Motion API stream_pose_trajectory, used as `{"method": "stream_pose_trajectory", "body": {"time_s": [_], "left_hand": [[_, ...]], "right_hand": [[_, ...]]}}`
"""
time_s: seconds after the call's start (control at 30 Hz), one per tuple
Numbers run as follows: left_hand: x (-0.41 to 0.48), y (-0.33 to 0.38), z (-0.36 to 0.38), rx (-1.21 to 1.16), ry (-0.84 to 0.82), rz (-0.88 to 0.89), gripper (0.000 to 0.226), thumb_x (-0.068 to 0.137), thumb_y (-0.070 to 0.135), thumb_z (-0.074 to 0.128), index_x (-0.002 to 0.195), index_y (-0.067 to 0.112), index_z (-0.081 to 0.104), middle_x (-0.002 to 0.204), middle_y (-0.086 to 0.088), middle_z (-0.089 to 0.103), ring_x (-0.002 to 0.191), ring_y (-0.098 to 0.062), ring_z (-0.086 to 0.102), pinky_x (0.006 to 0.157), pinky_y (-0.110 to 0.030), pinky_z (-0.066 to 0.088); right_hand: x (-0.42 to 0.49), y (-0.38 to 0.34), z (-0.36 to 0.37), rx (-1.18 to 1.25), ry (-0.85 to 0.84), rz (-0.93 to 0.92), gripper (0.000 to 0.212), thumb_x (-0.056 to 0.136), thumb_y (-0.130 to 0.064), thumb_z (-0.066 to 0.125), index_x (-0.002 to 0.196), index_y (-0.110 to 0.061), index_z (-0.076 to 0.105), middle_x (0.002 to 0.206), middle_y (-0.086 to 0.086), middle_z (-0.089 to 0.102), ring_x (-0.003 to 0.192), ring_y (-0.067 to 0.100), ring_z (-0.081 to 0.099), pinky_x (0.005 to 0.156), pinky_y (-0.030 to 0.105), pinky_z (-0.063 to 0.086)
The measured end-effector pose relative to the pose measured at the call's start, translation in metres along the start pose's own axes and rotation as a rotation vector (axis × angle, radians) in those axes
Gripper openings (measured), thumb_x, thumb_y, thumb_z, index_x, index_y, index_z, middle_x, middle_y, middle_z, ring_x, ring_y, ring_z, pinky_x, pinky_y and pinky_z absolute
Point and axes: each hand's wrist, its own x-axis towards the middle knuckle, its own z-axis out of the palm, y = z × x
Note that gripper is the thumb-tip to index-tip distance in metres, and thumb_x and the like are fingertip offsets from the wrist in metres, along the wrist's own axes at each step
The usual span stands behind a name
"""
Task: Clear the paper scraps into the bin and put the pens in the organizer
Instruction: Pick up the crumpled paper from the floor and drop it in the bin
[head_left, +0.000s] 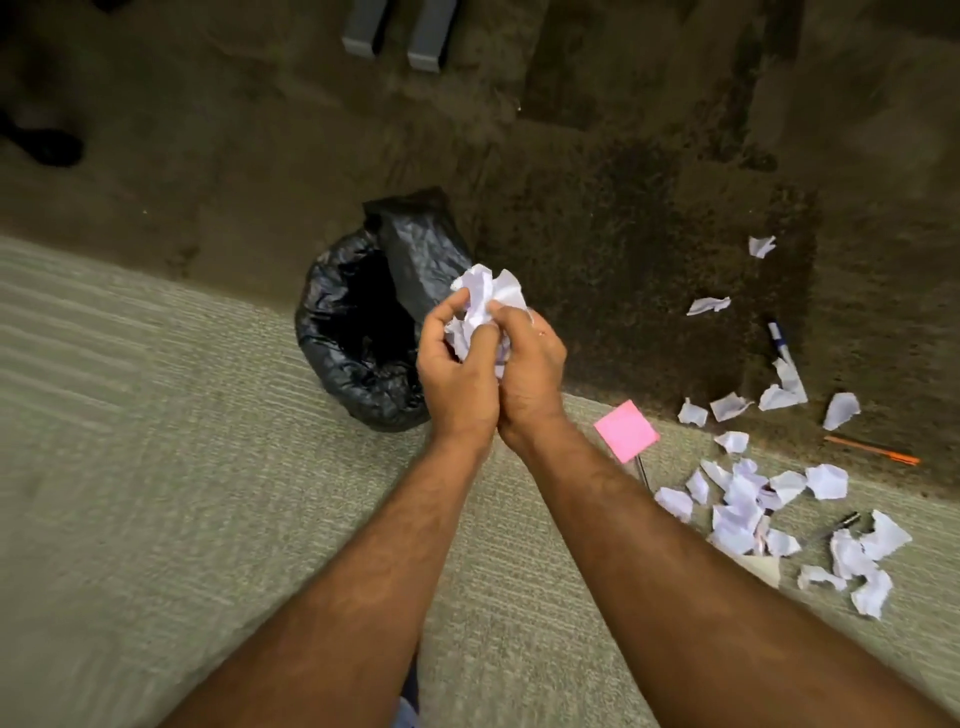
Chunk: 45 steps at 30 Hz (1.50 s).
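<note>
My left hand (457, 364) and my right hand (530, 358) are pressed together and grip a crumpled bundle of white paper scraps (491, 293). They hover just right of the bin (358, 332), which is lined with a black bag. Several loose white scraps (748, 499) lie on the carpet to the right. Among them lie an orange pen (872, 450), a blue-and-white pen (779, 340), a dark pen (845, 520) and a thin pen (641, 470) half hidden under a pink sticky-note pad (626, 430). No organizer is in view.
The floor is light ribbed carpet (156, 467) nearest me and dark carpet (597, 208) beyond. Two grey furniture legs (395, 31) stand at the top. A dark shoe (47, 145) sits at the far left.
</note>
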Motion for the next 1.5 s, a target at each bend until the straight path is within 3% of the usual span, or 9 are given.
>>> {"method": "stream_pose_trajectory", "body": {"time_s": [0.13, 0.3, 0.47, 0.6, 0.77, 0.97, 1.1, 1.3, 1.5], "left_hand": [[0.045, 0.004, -0.043, 0.061, 0.105, -0.002, 0.033, 0.086, 0.015, 0.064, 0.12, 0.018, 0.062, 0.112, -0.005, 0.072, 0.096, -0.017, 0.072, 0.076, -0.027, 0.058], [0.088, -0.002, -0.077, 0.171, 0.09, -0.036, 0.033, 0.091, 0.02, 0.064, 0.124, 0.02, 0.06, 0.111, -0.002, 0.072, 0.092, -0.011, 0.072, 0.075, -0.026, 0.06], [0.108, -0.014, -0.087, 0.267, 0.011, -0.045, 0.042, 0.091, 0.017, 0.063, 0.133, 0.018, 0.055, 0.121, -0.001, 0.067, 0.106, -0.011, 0.067, 0.093, -0.032, 0.055], [0.112, -0.024, -0.093, 0.269, -0.061, -0.066, 0.053, 0.092, 0.016, 0.065, 0.141, 0.019, 0.046, 0.123, 0.012, 0.057, 0.108, 0.004, 0.059, 0.097, -0.023, 0.05], [0.116, -0.032, -0.104, 0.338, -0.069, -0.082, 0.055, 0.091, 0.021, 0.066, 0.142, 0.024, 0.046, 0.137, 0.006, 0.049, 0.133, -0.012, 0.046, 0.109, -0.033, 0.042], [0.119, -0.036, -0.113, 0.469, -0.123, 0.029, 0.05, 0.088, 0.024, 0.068, 0.134, 0.03, 0.053, 0.129, 0.012, 0.057, 0.109, 0.015, 0.052, 0.088, -0.003, 0.041], [0.122, -0.037, -0.114, 0.547, -0.178, 0.068, 0.052, 0.089, 0.025, 0.069, 0.137, 0.027, 0.052, 0.139, 0.008, 0.055, 0.127, -0.003, 0.049, 0.106, -0.022, 0.04], [0.123, -0.041, -0.112, 0.628, -0.188, 0.094, 0.057, 0.087, 0.026, 0.071, 0.14, 0.024, 0.05, 0.136, 0.01, 0.053, 0.103, 0.021, 0.045, 0.079, 0.006, 0.035], [0.1, -0.034, -0.102, 1.051, -0.321, 0.459, 0.066, 0.088, 0.044, 0.061, 0.147, 0.021, 0.04, 0.154, -0.003, 0.038, 0.141, -0.017, 0.034, 0.113, -0.04, 0.035]], "right_hand": [[0.015, 0.029, 0.044, -0.225, -0.099, 0.081, 0.025, 0.084, -0.022, 0.063, 0.06, -0.024, 0.067, 0.054, -0.01, 0.061, 0.053, 0.006, 0.058, 0.058, 0.029, 0.047], [0.039, 0.052, 0.07, -0.396, -0.159, 0.109, 0.019, 0.088, -0.027, 0.063, 0.073, -0.02, 0.073, 0.067, -0.004, 0.071, 0.063, 0.01, 0.067, 0.06, 0.031, 0.052], [0.053, 0.063, 0.069, -0.548, -0.112, 0.048, 0.032, 0.089, -0.031, 0.065, 0.116, -0.014, 0.069, 0.113, 0.006, 0.071, 0.106, 0.022, 0.067, 0.098, 0.048, 0.052], [0.054, 0.062, 0.058, -0.648, -0.043, -0.031, 0.05, 0.087, -0.038, 0.067, 0.133, -0.023, 0.056, 0.132, -0.001, 0.059, 0.122, 0.015, 0.055, 0.107, 0.042, 0.046], [0.064, 0.052, 0.038, -0.686, 0.03, -0.21, 0.047, 0.09, -0.025, 0.068, 0.134, -0.017, 0.056, 0.133, 0.0, 0.058, 0.12, 0.012, 0.055, 0.107, 0.038, 0.046], [0.09, 0.038, 0.012, -1.009, 0.065, -0.5, 0.044, 0.087, -0.022, 0.064, 0.13, -0.013, 0.059, 0.129, 0.004, 0.055, 0.12, 0.018, 0.051, 0.106, 0.032, 0.042], [0.108, 0.037, 0.01, -1.119, -0.057, -0.281, 0.056, 0.092, -0.044, 0.061, 0.14, -0.018, 0.049, 0.139, 0.004, 0.053, 0.128, 0.02, 0.049, 0.109, 0.036, 0.04], [0.112, 0.037, -0.006, -1.08, -0.14, 0.062, 0.074, 0.083, -0.077, 0.046, 0.122, -0.016, 0.066, 0.126, 0.006, 0.064, 0.112, 0.023, 0.059, 0.097, 0.036, 0.044], [0.089, 0.033, -0.038, -1.027, -0.153, -0.003, 0.078, 0.087, -0.074, 0.044, 0.144, -0.021, 0.045, 0.142, 0.003, 0.055, 0.126, 0.021, 0.054, 0.108, 0.043, 0.042]]}}
